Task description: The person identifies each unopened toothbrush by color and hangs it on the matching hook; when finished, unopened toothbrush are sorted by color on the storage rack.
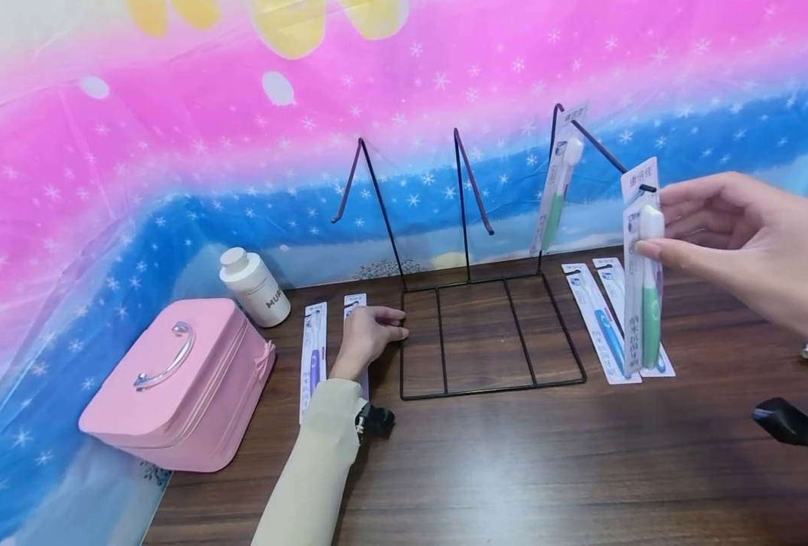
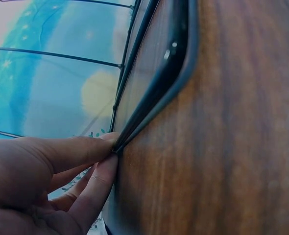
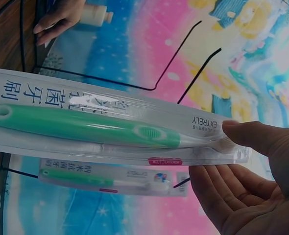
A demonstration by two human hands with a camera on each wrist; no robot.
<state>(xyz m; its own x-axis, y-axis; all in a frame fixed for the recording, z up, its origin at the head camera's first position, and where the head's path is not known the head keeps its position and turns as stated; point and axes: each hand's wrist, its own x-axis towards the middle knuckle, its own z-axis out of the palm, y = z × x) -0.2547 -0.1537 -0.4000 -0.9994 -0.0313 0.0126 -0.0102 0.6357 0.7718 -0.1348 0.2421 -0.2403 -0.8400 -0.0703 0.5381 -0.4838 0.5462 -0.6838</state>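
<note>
Green toothbrush pack (image 1: 652, 318) in front is at the hook's (image 1: 602, 145) tip, pinched up high by the right hand (image 1: 765, 243); the left hand (image 1: 369, 334) pinches the rack (image 1: 492, 390), maybe so it won't wobble.

Toothbrush pack (image 3: 100, 128) reads "EXTRELY", white bottle (image 1: 253, 288) "MUR".
</note>
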